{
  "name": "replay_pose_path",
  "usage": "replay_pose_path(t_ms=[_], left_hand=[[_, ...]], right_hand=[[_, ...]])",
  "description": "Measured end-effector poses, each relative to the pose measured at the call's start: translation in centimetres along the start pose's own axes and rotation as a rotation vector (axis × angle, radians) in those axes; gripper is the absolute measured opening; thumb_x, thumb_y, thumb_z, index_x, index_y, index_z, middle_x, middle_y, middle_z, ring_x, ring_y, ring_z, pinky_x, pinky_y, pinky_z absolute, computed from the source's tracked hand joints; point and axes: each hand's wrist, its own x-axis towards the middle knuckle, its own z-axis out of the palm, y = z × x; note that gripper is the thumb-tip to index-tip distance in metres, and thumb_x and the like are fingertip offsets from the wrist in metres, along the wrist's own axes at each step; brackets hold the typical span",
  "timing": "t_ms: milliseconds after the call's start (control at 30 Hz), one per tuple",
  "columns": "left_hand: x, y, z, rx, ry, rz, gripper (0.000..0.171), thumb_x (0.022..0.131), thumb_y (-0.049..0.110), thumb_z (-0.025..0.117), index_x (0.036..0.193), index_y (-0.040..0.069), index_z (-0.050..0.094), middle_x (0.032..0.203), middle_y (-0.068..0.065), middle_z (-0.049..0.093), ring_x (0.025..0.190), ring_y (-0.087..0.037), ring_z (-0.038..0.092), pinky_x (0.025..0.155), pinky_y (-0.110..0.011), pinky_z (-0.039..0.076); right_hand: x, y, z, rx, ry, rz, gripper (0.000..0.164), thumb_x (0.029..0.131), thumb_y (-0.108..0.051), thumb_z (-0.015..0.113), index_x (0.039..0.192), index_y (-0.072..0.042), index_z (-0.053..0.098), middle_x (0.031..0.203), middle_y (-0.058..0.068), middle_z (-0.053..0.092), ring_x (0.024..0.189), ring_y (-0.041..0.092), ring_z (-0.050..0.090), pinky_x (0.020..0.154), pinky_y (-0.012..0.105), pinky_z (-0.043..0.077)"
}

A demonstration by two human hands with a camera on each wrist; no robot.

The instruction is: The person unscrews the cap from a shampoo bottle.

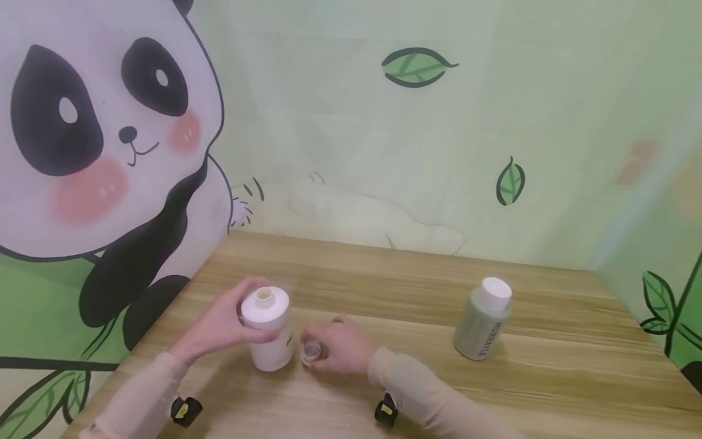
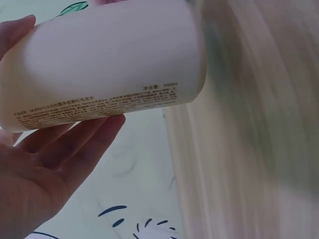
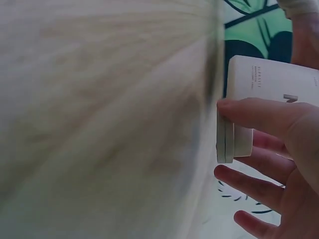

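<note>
In the head view, a white shampoo bottle (image 1: 272, 347) stands upright on the wooden table, its narrow neck uncapped. My left hand (image 1: 222, 320) grips the upper body, thumb across the front and fingers round the back. Small print covers the lower side of the bottle (image 2: 109, 55) in the left wrist view. Just right of the bottle, my right hand (image 1: 347, 346) holds a small round cap (image 1: 311, 355), hollow side up, low over the tabletop. The right wrist view has the thumb on the near side of the pale cap (image 3: 242, 143), with fingers behind it.
A grey-green bottle (image 1: 478, 326) with a white cap stands upright to the right, well apart from both hands. Behind the table (image 1: 417, 280) is a pale green wall covering (image 1: 351, 134) with a panda and leaves. A black wrist device (image 1: 186, 411) shows beneath the left sleeve.
</note>
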Motion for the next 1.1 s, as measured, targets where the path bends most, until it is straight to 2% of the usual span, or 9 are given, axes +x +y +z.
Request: replay_pose_path(t_ms=[267, 500, 667, 767, 867, 933, 1000, 1100], left_hand=[[-0.4, -0.3, 0.6, 0.013, -0.040, 0.001, 0.078, 0.062, 0.029, 0.089, 0.128, 0.019, 0.048, 0.116, -0.009, 0.066, 0.107, -0.026, 0.061, 0.088, -0.041, 0.048], [-0.6, -0.5, 0.9, -0.018, -0.054, 0.002, 0.076, 0.064, 0.027, 0.089, 0.127, 0.018, 0.047, 0.115, -0.010, 0.065, 0.106, -0.026, 0.061, 0.087, -0.040, 0.047], [-0.8, -0.5, 0.9, -0.019, -0.073, 0.019, 0.079, 0.066, 0.028, 0.088, 0.130, 0.015, 0.045, 0.117, -0.011, 0.064, 0.108, -0.026, 0.061, 0.087, -0.039, 0.047], [-0.9, -0.1, 0.9, -0.023, -0.093, 0.028, 0.083, 0.067, 0.029, 0.088, 0.135, 0.014, 0.041, 0.121, -0.013, 0.063, 0.111, -0.029, 0.059, 0.089, -0.042, 0.047], [-0.7, 1.1, 0.6, -0.037, -0.090, 0.056, 0.090, 0.071, 0.027, 0.086, 0.142, 0.013, 0.033, 0.135, -0.020, 0.054, 0.121, -0.039, 0.054, 0.098, -0.054, 0.045], [-0.1, 2.5, 0.3, -0.040, -0.075, 0.108, 0.092, 0.074, 0.024, 0.084, 0.146, 0.013, 0.028, 0.144, -0.022, 0.046, 0.128, -0.045, 0.047, 0.103, -0.062, 0.038], [0.6, 4.4, 0.1, -0.035, -0.070, 0.165, 0.093, 0.076, 0.023, 0.082, 0.149, 0.017, 0.025, 0.151, -0.020, 0.038, 0.135, -0.045, 0.040, 0.106, -0.064, 0.034], [2.0, 7.7, 0.7, -0.032, -0.127, 0.245, 0.092, 0.076, 0.024, 0.082, 0.149, 0.023, 0.025, 0.153, -0.013, 0.038, 0.137, -0.039, 0.041, 0.109, -0.058, 0.035]], right_hand=[[-1.0, 0.3, 1.0, -0.105, -0.011, -0.049, 0.043, 0.080, -0.044, 0.074, 0.117, -0.027, 0.062, 0.108, -0.013, 0.071, 0.098, 0.004, 0.063, 0.104, 0.033, 0.039], [-1.4, 0.4, 0.8, -0.134, -0.023, -0.061, 0.044, 0.081, -0.044, 0.073, 0.121, -0.028, 0.061, 0.111, -0.013, 0.071, 0.101, 0.004, 0.063, 0.105, 0.034, 0.040], [-1.6, 0.6, 0.9, -0.116, -0.065, -0.071, 0.050, 0.081, -0.044, 0.073, 0.126, -0.028, 0.059, 0.120, -0.013, 0.067, 0.109, 0.004, 0.061, 0.107, 0.037, 0.038], [-2.1, 1.1, 0.5, -0.095, -0.099, -0.097, 0.055, 0.083, -0.045, 0.071, 0.132, -0.026, 0.054, 0.132, -0.010, 0.062, 0.120, 0.007, 0.057, 0.109, 0.038, 0.037], [-3.1, 1.7, -1.2, -0.047, -0.127, -0.096, 0.057, 0.089, -0.041, 0.065, 0.140, -0.021, 0.047, 0.143, -0.003, 0.054, 0.132, 0.014, 0.049, 0.114, 0.044, 0.032], [-4.1, 2.4, -3.3, -0.023, -0.111, -0.062, 0.057, 0.092, -0.039, 0.061, 0.143, -0.020, 0.044, 0.147, 0.001, 0.049, 0.138, 0.020, 0.043, 0.117, 0.049, 0.027], [-5.3, 3.1, -5.7, -0.013, -0.061, -0.003, 0.058, 0.094, -0.039, 0.059, 0.145, -0.018, 0.042, 0.149, 0.004, 0.046, 0.139, 0.025, 0.041, 0.117, 0.053, 0.024], [-7.4, 4.9, -9.2, -0.009, 0.066, 0.063, 0.057, 0.094, -0.037, 0.060, 0.143, -0.014, 0.044, 0.148, 0.008, 0.048, 0.137, 0.029, 0.043, 0.115, 0.056, 0.027]])
